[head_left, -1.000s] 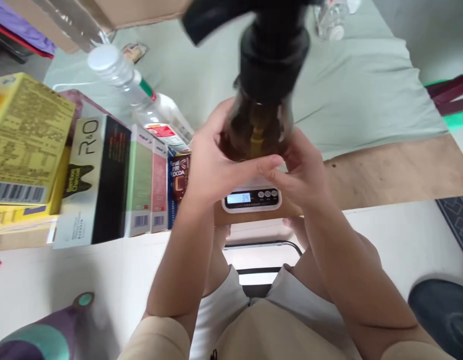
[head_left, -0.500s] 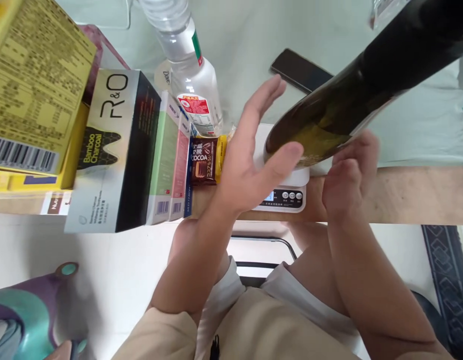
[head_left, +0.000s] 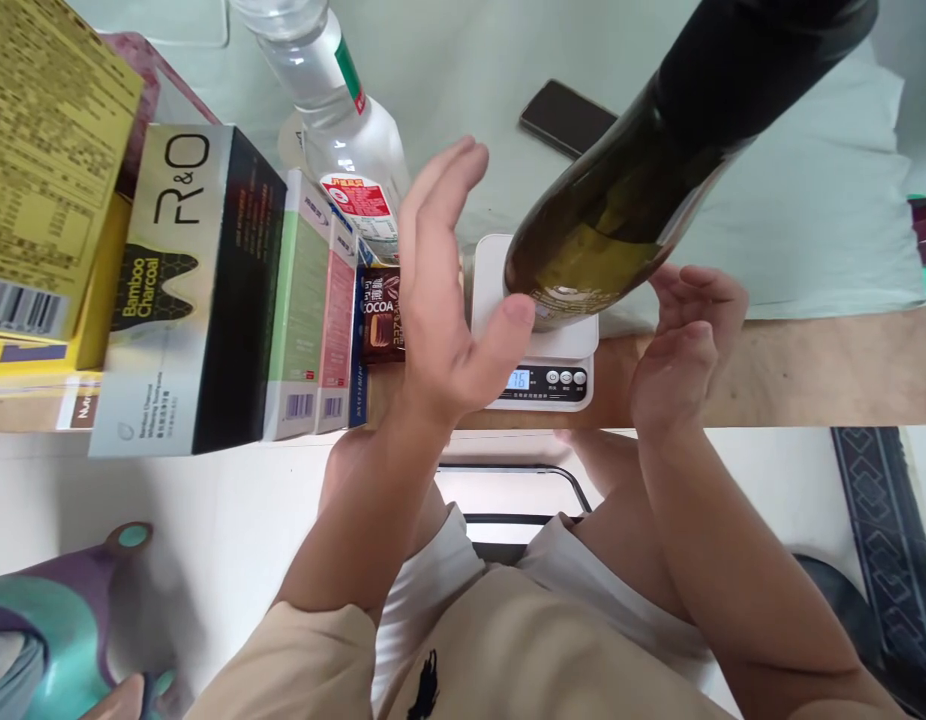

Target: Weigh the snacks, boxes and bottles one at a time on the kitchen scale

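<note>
A dark glass bottle (head_left: 643, 190) with a black top stands on a small white kitchen scale (head_left: 539, 365) at the table's front edge; the display shows digits. My left hand (head_left: 444, 290) is open just left of the bottle, fingers spread upward, thumb close to its base. On the bottle's right, my right hand (head_left: 680, 345) is loosely curled, with nothing in it. Neither hand grips the bottle.
Left of the scale stand a row of boxes (head_left: 200, 290), a cocoa packet (head_left: 380, 315), a yellow box (head_left: 43, 190) and a clear plastic bottle (head_left: 335, 130). A dark phone (head_left: 568, 118) lies on the pale green cloth (head_left: 793, 200) behind. A teal and purple object (head_left: 65, 620) sits at lower left.
Both hands were wrapped around the bottle on the scale; they have let go and drawn apart to either side. The view has shifted, so the bottle now leans up to the right.
</note>
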Action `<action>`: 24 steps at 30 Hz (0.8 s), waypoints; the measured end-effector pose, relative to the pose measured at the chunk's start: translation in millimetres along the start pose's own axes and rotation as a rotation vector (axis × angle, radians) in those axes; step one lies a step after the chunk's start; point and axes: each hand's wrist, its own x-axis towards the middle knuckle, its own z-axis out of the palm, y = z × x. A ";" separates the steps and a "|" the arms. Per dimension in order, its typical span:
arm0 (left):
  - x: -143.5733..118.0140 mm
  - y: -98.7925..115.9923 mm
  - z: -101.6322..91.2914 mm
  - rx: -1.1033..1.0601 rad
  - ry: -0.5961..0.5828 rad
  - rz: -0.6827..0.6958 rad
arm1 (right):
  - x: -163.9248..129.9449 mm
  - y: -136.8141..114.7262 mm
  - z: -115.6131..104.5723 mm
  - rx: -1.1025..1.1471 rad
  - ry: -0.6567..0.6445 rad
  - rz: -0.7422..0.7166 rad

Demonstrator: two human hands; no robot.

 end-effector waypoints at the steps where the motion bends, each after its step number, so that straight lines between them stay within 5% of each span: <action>1: 0.5 0.4 0.2 0.001 0.020 0.003 | -0.1 -0.2 0.1 -0.013 -0.004 -0.006; 5: -1.1 -7.9 -1.9 0.000 0.027 -0.027 | -0.4 -1.1 1.2 -0.069 -0.022 -0.003; 10: -1.8 -23.6 -5.4 -0.023 -0.005 0.093 | -0.1 -5.5 4.8 -0.110 -0.013 0.011; 24: -6.1 -25.1 -2.3 -0.059 -0.058 0.015 | 0.7 -4.0 8.4 0.021 0.013 0.016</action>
